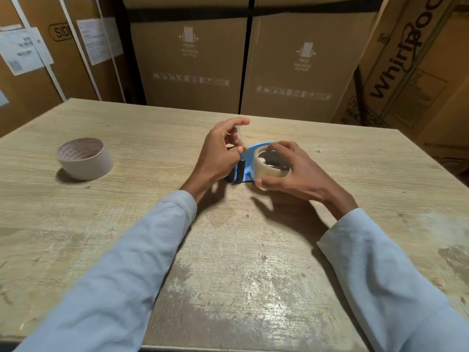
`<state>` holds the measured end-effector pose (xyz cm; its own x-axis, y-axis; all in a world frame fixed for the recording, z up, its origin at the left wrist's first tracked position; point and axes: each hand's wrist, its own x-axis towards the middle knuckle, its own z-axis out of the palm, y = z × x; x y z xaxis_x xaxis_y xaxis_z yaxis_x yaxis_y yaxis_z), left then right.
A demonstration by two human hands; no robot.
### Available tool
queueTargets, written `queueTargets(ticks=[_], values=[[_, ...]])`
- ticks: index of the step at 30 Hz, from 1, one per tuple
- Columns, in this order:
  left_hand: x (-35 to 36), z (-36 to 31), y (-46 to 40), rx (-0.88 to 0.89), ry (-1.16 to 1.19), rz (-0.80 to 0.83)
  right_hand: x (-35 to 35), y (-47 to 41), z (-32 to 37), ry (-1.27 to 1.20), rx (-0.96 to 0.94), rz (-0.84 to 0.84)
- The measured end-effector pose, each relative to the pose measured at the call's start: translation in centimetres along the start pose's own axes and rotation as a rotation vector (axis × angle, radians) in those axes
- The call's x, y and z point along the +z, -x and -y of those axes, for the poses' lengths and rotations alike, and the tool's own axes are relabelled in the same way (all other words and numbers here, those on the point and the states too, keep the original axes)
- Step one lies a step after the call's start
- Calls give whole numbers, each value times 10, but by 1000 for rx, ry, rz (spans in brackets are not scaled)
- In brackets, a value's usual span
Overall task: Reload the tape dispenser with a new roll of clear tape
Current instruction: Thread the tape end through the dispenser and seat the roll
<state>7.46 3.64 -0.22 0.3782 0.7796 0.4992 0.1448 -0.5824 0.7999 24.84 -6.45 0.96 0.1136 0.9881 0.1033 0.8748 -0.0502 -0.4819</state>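
A blue tape dispenser (pixel 245 158) lies flat on the wooden table (pixel 127 212), with two dark rollers at its near end. A roll of clear tape (pixel 264 168) sits on the dispenser's hub. My right hand (pixel 289 171) wraps around that roll, thumb at its near side and fingers over the far rim. My left hand (pixel 218 153) is just left of the dispenser, with fingers pinched on the thin free end of the clear tape, lifted above the table. The dispenser's left part is hidden behind my left hand.
A wide beige tape roll (pixel 85 158) stands at the table's left. A small white scrap (pixel 318 150) lies to the right of the dispenser. Large cardboard boxes (pixel 193 59) stand behind the table's far edge.
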Motion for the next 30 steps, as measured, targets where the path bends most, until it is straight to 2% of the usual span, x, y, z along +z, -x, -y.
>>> queueTargets(ticks=[7, 9, 11, 13, 15, 18, 22, 25, 27, 30], values=[[1, 4, -2, -23, -28, -18, 5, -6, 18, 329, 183, -253], [1, 5, -2, -41, -23, -23, 8, -6, 17, 382, 171, -283], [2, 5, -2, -52, -24, -31, 5, -5, 14, 264, 114, -198], [2, 5, -1, -50, -7, -41, -1, -5, 11, 52, 68, -40], [2, 6, -1, -50, 6, -45, -4, -7, 7, -25, 60, 8], [3, 5, 1, -49, 30, -61, -1, -11, 6, -4, 154, -92], [6, 4, 2, -62, 56, -89, 11, -12, 19, 253, 308, -245], [9, 4, 2, -62, 65, -109, 14, -10, 19, 345, 292, -293], [10, 5, 3, -50, 57, -112, 11, -9, 11, 295, 185, -191], [10, 7, 2, -34, 44, -91, -2, -8, 2, -35, 74, 54]])
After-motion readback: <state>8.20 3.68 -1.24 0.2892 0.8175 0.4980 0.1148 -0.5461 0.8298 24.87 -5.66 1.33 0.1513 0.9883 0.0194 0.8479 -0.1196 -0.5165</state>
